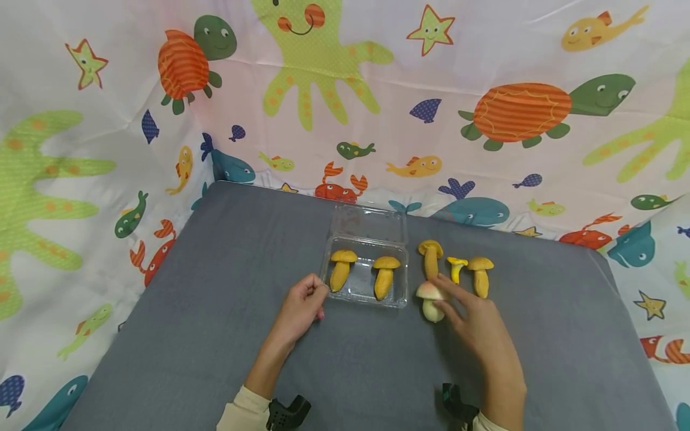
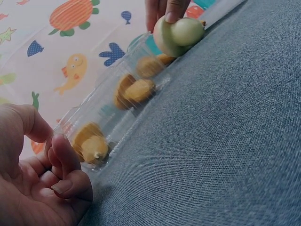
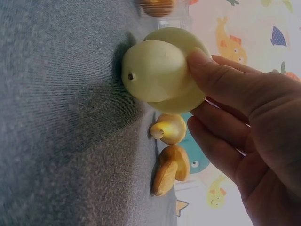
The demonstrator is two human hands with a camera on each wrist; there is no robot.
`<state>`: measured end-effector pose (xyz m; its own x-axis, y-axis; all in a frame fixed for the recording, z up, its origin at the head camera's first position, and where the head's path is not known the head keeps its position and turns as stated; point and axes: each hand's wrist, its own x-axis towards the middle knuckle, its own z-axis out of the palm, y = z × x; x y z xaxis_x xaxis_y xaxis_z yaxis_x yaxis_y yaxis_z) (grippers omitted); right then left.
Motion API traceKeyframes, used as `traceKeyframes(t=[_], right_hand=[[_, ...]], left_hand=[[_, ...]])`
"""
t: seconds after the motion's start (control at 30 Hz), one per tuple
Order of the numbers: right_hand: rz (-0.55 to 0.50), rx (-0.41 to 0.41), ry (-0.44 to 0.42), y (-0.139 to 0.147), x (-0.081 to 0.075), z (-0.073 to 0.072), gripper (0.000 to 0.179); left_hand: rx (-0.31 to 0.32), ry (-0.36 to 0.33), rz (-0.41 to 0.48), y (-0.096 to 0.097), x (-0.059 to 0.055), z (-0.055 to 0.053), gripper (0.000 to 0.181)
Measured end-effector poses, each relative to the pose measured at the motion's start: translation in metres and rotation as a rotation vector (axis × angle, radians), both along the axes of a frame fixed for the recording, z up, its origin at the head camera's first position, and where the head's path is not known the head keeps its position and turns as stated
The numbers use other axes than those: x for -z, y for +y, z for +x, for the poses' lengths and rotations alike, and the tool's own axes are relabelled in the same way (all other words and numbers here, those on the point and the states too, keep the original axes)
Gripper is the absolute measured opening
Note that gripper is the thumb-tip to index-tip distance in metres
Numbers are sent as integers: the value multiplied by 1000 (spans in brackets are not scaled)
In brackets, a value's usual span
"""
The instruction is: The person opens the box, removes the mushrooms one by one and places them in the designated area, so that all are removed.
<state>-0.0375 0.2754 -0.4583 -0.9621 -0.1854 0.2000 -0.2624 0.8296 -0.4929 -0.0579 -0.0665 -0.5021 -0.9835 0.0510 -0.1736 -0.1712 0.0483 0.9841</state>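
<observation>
A pale green toy mushroom (image 3: 155, 70) with a pinkish cap is pinched by my right hand (image 1: 477, 326), thumb on one side of the cap and fingers on the other. It is low over the grey cloth, right of a clear plastic clamshell box (image 1: 366, 302). My left hand (image 1: 302, 308) pinches the box's near left corner, its other fingers curled in. Inside the opened box lie two yellow-brown toy mushrooms, one on the left (image 1: 340, 272) and one on the right (image 1: 384, 280).
Beyond my right hand lie a larger brown-yellow mushroom (image 1: 430, 257), a small bright yellow mushroom (image 1: 456, 268) and another yellow-brown one (image 1: 481, 275). The box's lid (image 1: 369, 222) leans back toward the sea-animal curtain (image 1: 372, 120), which walls the grey table (image 1: 226, 257).
</observation>
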Motion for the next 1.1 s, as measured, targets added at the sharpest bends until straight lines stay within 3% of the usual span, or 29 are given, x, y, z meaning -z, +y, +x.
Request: traceKeyframes(t=[0.6,1.1], right_hand=[[26,-22,22,2,-4,2,56],[53,28,-63,4,-16,6,62]], left_hand=[[14,5,20,-2,-2,1,17],[30,5,-11,-4,0,0,17]])
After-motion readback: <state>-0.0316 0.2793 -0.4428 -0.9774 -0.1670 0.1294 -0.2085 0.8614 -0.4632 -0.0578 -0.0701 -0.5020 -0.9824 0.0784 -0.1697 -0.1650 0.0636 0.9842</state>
